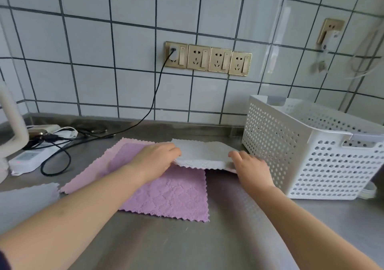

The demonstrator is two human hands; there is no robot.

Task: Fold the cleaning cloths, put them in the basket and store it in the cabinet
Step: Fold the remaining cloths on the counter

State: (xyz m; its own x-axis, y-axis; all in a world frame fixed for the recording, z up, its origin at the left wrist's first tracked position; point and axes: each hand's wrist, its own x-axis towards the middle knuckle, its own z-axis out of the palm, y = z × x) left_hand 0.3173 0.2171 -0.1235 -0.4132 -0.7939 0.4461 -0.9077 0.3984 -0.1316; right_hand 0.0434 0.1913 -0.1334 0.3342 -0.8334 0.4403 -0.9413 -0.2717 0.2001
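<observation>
Steel counter (187, 244) carries the grey cloth (203, 153), lying partly over the purple cloth (166, 195), left of the basket (324, 161). Its near edge is pinched by the left hand (153, 161) and right hand (252, 169), set apart. If dragged, the purple cloth may be bunched.

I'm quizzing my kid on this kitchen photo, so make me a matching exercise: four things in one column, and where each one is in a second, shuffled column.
Things:
1. grey cloth
2. purple cloth
3. white basket
4. black cable

Places:
A. plugged into the wall socket
B. flat on the counter, partly under another cloth
C. held by the left hand and right hand
D. standing at the counter's right end

Pairs: 1-C, 2-B, 3-D, 4-A
</observation>
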